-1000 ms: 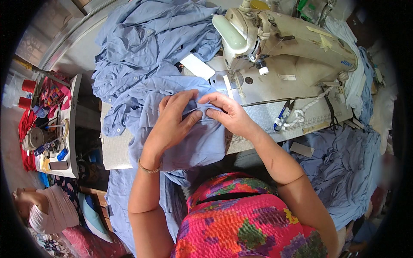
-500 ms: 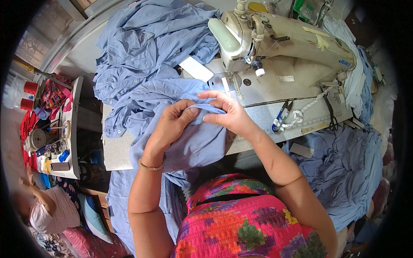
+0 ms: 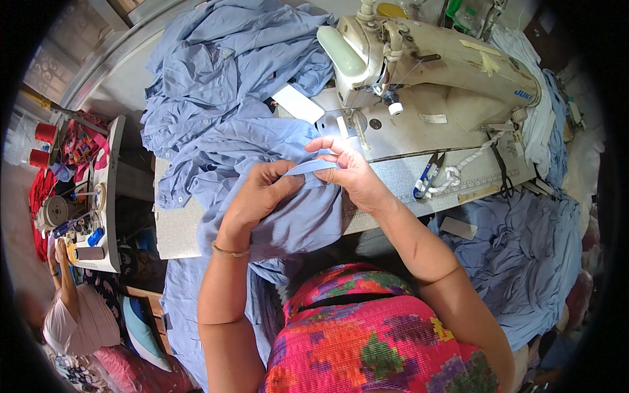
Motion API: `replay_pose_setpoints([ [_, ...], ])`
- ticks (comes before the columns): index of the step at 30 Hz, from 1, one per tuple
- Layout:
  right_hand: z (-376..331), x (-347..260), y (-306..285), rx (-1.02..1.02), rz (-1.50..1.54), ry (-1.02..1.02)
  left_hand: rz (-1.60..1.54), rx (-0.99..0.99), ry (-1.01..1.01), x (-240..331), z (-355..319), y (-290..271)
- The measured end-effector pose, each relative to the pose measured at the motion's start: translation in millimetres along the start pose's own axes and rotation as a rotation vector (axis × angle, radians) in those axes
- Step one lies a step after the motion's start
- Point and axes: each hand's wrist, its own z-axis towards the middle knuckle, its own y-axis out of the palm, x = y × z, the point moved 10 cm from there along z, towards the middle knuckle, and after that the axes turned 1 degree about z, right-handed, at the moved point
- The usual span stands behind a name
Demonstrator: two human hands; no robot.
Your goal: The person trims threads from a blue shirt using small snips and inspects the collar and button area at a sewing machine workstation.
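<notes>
- Grey sewing surface (image 3: 177,229) fills the middle of the view, heaped with blue cloth and carrying a cream sewing machine (image 3: 426,59) at its far side.
- At the near edge lies a blue garment (image 3: 295,216), draped partly off the surface toward the person's lap; a narrow folded band (image 3: 313,168) of it is raised between both hands.
- The left hand (image 3: 259,196) is closed on the band's left end, thumb on top; the right hand (image 3: 347,171) pinches its right end, fingers curled narrow.
- Judging by the grip, the step in hand is folding and aligning this edge ahead of stitching; the next move would call for keeping the fold flat while sliding it toward the needle.
- Farther out: a pile of blue shirts (image 3: 223,65) at the far left, blue-handled snips (image 3: 427,175) to the right, a side tray (image 3: 108,190) of thread spools.
</notes>
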Motion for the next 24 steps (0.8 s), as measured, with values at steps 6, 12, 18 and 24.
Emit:
replay_pose_setpoints([
  [6, 0, 1, 1, 0.007, 0.018, 0.002, -0.023, 0.032, 0.008, 0, -2, 0],
  [12, -2, -11, -3, -0.017, -0.177, -0.046, 0.143, 0.084, 0.003, 6, 0, 6],
  [18, 4, -14, -4, -0.051, -0.380, -0.108, 0.140, 0.112, 0.193, 18, 5, 6],
  [24, 3, -26, -24, -0.064, -0.402, -0.118, 0.059, -0.030, -0.115, 0, 20, 15],
])
